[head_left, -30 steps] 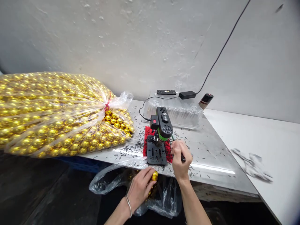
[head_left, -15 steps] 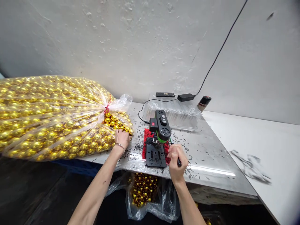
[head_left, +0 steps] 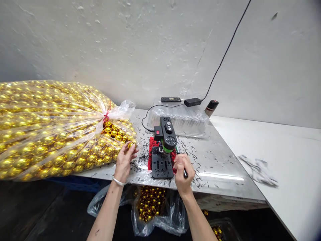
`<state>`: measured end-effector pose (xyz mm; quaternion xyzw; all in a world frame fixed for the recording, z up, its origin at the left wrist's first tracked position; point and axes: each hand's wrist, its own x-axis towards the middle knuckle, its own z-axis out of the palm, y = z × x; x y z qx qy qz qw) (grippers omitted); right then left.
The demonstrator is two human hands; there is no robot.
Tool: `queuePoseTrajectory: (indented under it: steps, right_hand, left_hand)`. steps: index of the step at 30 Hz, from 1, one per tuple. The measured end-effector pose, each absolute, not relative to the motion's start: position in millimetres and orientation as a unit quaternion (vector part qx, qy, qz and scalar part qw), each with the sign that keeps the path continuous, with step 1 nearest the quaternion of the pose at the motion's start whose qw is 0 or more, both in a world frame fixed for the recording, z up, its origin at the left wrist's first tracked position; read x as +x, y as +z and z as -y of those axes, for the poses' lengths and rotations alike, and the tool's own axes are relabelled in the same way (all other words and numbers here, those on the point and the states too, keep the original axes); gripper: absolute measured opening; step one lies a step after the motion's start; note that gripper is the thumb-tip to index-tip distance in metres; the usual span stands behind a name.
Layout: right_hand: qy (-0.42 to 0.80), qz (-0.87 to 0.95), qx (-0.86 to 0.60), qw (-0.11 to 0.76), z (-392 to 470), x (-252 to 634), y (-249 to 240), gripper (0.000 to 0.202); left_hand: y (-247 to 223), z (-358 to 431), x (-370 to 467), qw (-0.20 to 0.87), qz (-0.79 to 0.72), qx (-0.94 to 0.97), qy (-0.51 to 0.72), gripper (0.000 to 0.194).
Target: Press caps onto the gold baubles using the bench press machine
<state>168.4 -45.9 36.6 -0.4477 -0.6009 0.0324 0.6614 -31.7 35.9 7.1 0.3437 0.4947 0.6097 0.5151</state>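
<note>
Between the thumb and fingers of my left hand (head_left: 124, 161) is a gold ball (head_left: 130, 145), held beside the opening of a big clear bag of gold balls (head_left: 60, 134) tied with red string. My right hand (head_left: 184, 171) is wrapped round the black lever handle (head_left: 185, 173) of a small black and green bench drill (head_left: 168, 134). The drill's slotted base plate (head_left: 162, 164) has no ball on it and rests over a red mat (head_left: 150, 157).
Black shavings litter the metal table (head_left: 215, 160). Behind the drill are a clear plastic tray (head_left: 183, 122), a power adapter (head_left: 193, 102) and a spray can (head_left: 211, 107). White gloves (head_left: 259, 170) lie at right. An open bag of gold balls (head_left: 150, 204) hangs below the table edge.
My left hand has turned palm up and drawn back slightly from the bag's opening, with a gold ball now showing in its fingers. My right hand stays on the lever. The view has shifted a little.
</note>
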Motion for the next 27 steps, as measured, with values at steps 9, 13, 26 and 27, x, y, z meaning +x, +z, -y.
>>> queuePoseTrajectory:
  steps: [9,13,26,27]
  right_hand:
    - [0.027,0.611,-0.441,0.657,46,170,35,0.03]
    - [0.023,0.617,-0.437,0.654,47,170,38,0.03]
    - [0.022,0.623,-0.437,0.648,46,171,43,0.027]
    - [0.023,0.624,-0.436,0.648,46,171,43,0.026]
  left_hand:
    - [6,3,-5,0.709,-0.404,0.138,0.561,0.024]
    - [0,3,4,0.724,-0.412,0.123,0.539,0.022]
    - [-49,-11,39,0.456,-0.534,0.526,0.479,0.044]
    - [-52,-12,40,0.405,-0.545,0.574,0.458,0.042]
